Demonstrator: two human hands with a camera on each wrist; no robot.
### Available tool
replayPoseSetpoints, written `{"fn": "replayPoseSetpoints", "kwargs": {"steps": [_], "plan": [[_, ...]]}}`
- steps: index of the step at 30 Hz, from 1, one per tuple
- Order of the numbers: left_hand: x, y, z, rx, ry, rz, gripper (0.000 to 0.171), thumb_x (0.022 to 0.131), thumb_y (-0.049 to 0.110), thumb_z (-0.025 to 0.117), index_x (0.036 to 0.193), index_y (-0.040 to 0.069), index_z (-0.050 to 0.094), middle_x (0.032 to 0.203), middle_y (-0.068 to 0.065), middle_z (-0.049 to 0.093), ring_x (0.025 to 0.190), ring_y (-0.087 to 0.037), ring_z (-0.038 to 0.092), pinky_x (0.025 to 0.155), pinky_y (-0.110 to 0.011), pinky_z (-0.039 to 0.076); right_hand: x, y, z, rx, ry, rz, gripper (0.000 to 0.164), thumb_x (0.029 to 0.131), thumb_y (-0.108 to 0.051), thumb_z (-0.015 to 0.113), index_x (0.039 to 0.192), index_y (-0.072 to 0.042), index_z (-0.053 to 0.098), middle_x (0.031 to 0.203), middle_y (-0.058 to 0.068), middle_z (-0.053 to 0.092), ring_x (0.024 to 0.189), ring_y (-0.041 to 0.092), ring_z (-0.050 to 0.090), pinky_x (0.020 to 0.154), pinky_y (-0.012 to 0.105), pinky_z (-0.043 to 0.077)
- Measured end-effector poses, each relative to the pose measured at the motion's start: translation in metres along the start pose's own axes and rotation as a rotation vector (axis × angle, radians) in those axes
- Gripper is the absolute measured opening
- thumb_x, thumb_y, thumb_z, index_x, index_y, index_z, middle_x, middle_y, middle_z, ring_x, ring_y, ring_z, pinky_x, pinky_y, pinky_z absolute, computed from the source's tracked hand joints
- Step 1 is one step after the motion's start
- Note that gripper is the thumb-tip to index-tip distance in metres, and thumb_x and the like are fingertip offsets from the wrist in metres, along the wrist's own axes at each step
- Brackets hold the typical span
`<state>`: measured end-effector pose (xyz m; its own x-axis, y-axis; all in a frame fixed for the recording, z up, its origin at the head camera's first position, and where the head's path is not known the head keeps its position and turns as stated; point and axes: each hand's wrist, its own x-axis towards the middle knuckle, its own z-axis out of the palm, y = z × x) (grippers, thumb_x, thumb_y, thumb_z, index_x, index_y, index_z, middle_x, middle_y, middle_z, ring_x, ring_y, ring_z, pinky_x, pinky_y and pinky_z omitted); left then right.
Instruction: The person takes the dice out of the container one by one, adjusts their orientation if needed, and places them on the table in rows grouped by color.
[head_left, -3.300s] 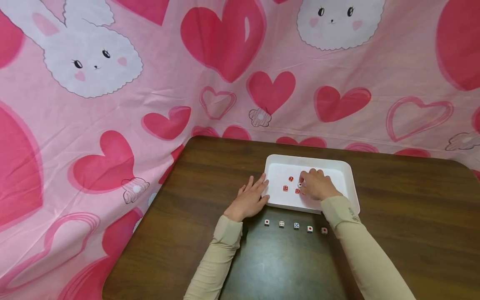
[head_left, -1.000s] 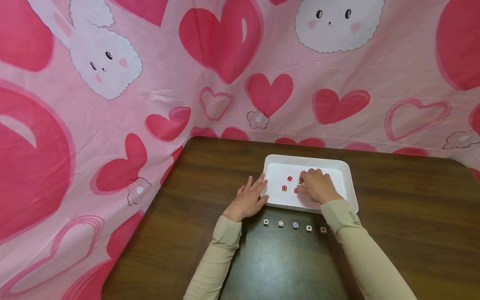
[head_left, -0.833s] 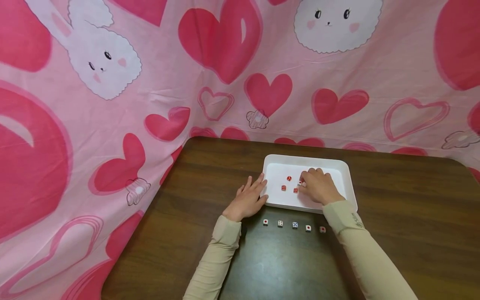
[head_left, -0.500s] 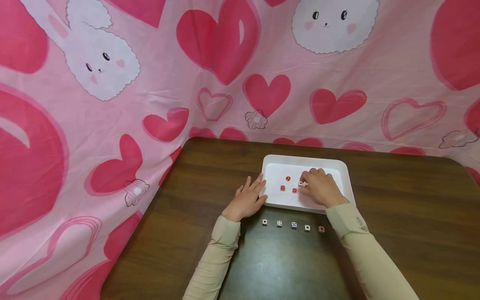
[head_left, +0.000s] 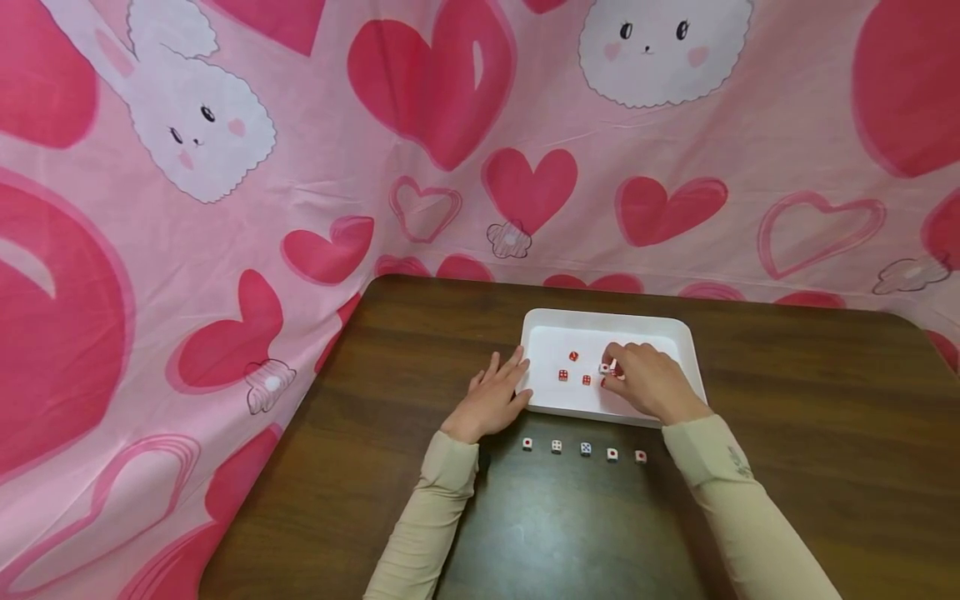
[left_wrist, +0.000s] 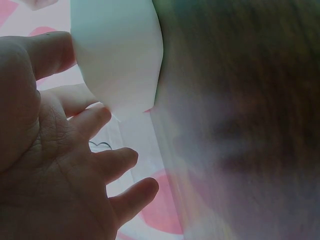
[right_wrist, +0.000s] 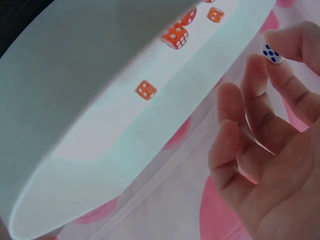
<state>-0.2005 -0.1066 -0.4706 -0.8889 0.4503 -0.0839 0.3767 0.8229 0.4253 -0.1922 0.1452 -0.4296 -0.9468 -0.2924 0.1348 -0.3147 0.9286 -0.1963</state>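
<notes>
My right hand is over the white tray, and its thumb and finger pinch a white die. In the head view that white die shows at the fingertips, with a partly hidden red die right beside it. Several red dice, among them one red die, lie on the tray floor left of this hand. My left hand rests against the tray's left end with fingers straight and spread; in the left wrist view the thumb and a finger touch the tray wall.
Several white dice, one being a white die, stand in a row on the brown table in front of the tray. A pink cloth with hearts and rabbits hangs behind and to the left.
My right hand has drawn slightly to the right and toward me, uncovering the white die at its fingertips more. My left hand stays at the tray end. The head view has shifted a little.
</notes>
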Motion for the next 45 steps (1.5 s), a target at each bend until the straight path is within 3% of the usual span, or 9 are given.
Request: {"fn": "replayPoseSetpoints", "kwargs": {"steps": [11,24,31,45], "plan": [[0.0,0.0,-0.002,-0.001,-0.009,-0.004,0.056,0.093,0.041,0.039,0.143,0.023,0.022,0.151,0.01,0.003,0.139,-0.027,0.002,0.106,-0.054,0.014,-0.013,0.0,-0.011,0.032,-0.043,0.028,0.016,0.077,-0.021,0.061,0.092,-0.015,0.059,0.072,-0.003,0.058,0.067,0.015,0.051,0.061,0.033,0.041],[0.001,0.0,0.0,0.004,-0.009,-0.006,0.056,0.093,0.042,0.038,0.143,0.022,0.023,0.151,0.011,0.003,0.139,-0.028,0.002,0.106,-0.054,0.014,-0.034,0.005,-0.015,0.008,0.033,-0.004,0.016,0.076,-0.021,0.06,0.09,-0.014,0.06,0.072,0.0,0.058,0.063,0.014,0.048,0.053,0.028,0.037],[0.001,-0.001,0.001,-0.001,-0.013,-0.004,0.056,0.093,0.043,0.038,0.143,0.022,0.023,0.151,0.011,0.003,0.139,-0.027,0.001,0.106,-0.052,0.013,-0.046,0.006,-0.018,0.003,0.041,0.028,0.019,0.077,-0.024,0.062,0.093,-0.014,0.06,0.077,0.0,0.058,0.07,0.016,0.051,0.055,0.032,0.041],[0.001,0.0,0.0,-0.011,-0.017,-0.004,0.056,0.093,0.042,0.039,0.143,0.022,0.023,0.151,0.011,0.003,0.139,-0.027,0.001,0.107,-0.052,0.012,-0.068,0.011,-0.025,0.034,0.023,0.067,0.015,0.076,-0.023,0.064,0.089,-0.017,0.06,0.077,-0.001,0.055,0.069,0.015,0.047,0.054,0.028,0.037]]}}
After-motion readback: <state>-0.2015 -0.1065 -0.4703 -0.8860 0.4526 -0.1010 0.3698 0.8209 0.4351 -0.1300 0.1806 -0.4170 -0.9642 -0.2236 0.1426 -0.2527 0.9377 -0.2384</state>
